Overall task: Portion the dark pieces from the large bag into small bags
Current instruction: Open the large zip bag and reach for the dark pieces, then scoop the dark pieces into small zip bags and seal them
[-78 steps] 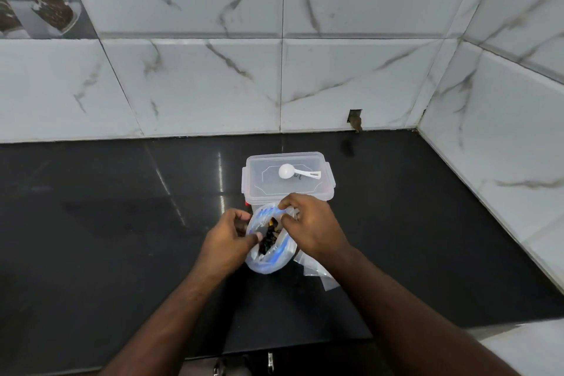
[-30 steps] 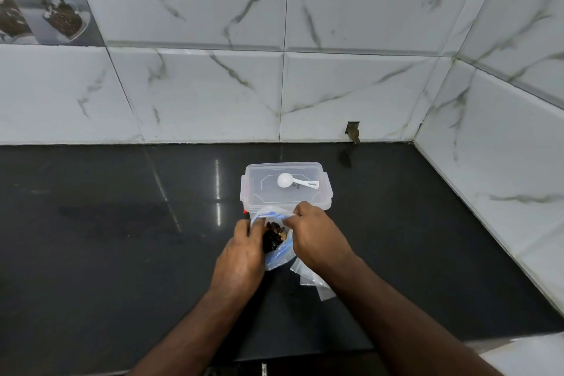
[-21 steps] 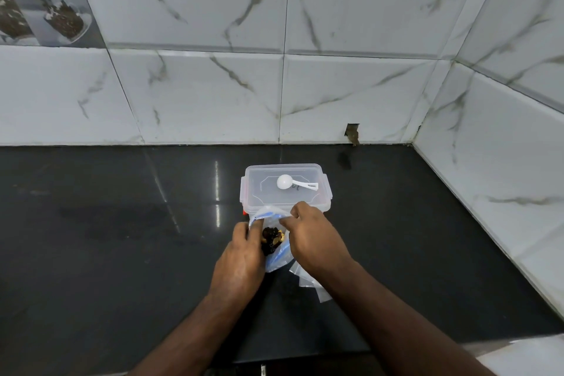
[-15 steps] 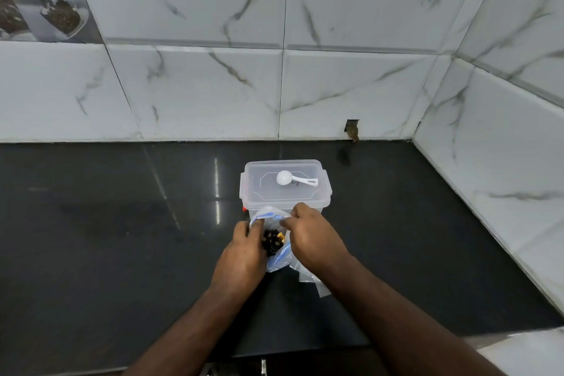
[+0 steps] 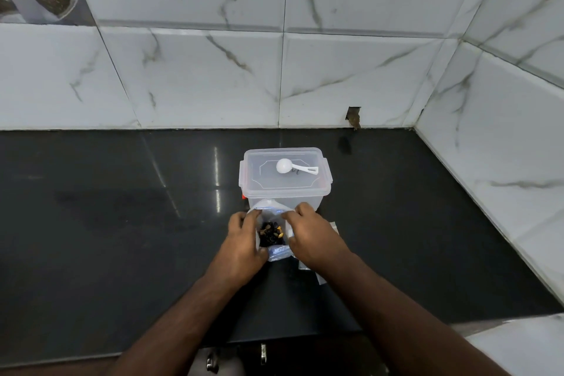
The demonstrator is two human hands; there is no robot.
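The large bag (image 5: 274,249) stands on the black counter (image 5: 106,223), just in front of a clear plastic box (image 5: 285,192), and its mouth is held open between the two hands. The left hand (image 5: 241,249) grips the left edge of the bag with curled fingers, and the right hand (image 5: 314,241) pinches the right edge, so the opening lies between the fingertips of both hands. Inside the opening the dark pieces (image 5: 270,233) are visible, with a few yellow bits among them. A white scoop (image 5: 293,167) lies on the closed lid of the box. Some small bags (image 5: 323,265) lie flat on the counter, partly hidden under the right hand and wrist.
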